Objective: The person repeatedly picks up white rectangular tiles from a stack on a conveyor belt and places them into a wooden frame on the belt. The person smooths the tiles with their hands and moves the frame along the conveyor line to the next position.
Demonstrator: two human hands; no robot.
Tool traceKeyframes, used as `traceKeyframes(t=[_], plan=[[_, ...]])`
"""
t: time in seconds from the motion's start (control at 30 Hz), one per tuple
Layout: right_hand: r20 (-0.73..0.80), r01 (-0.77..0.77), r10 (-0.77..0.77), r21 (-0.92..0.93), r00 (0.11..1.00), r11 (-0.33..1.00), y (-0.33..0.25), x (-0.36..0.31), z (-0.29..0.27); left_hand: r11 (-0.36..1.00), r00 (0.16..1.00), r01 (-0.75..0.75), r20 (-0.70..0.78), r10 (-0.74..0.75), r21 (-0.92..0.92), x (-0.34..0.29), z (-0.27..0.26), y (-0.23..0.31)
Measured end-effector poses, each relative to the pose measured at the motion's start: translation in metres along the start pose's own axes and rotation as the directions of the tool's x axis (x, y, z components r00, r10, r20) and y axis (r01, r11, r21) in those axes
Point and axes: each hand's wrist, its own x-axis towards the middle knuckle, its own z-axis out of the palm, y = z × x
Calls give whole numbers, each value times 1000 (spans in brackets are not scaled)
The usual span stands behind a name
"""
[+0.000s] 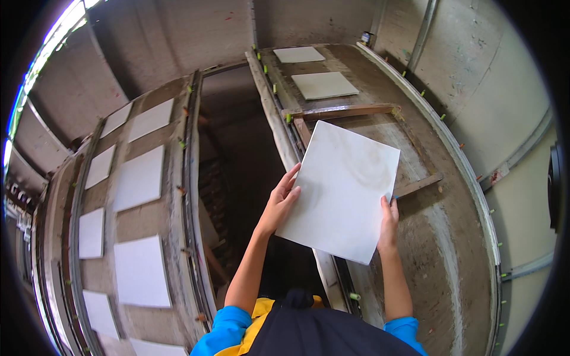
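Note:
I hold a large square white tile flat in front of me with both hands. My left hand grips its left edge, fingers spread along the side. My right hand holds its lower right edge, thumb on top. The tile hovers over a brown wooden frame lying on a long grey conveyor bed that runs away from me on the right. Two more white tiles lie farther along that bed.
A second conveyor bed on the left carries several white tiles in two rows. Between the beds is a dark gap. A pale wall with a metal pipe borders the right side.

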Motion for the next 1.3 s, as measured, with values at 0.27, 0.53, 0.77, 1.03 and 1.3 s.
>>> traceKeyframes(t=[0.27, 0.53, 0.77, 1.03, 1.3], plan=[[-167, 76, -73, 11, 983, 997, 4, 74, 53, 1000, 978, -25, 208, 25, -2, 133, -65, -16], [-547, 122, -186, -152, 816, 981, 2, 113, 23, 990, 967, -23, 246, 57, -139, 243, -99, -58], [-747, 87, -181, -163, 639, 983, 20, 153, -16, 987, 916, -129, 392, 81, 99, 334, -60, -75], [-847, -144, -121, -226, 518, 963, 37, 188, -6, 825, 726, -387, 688, -3, 412, 407, -21, -99], [-841, -67, -150, -216, 520, 974, 48, 199, -4, 645, 299, -743, 951, 82, 179, 476, 9, -130]])
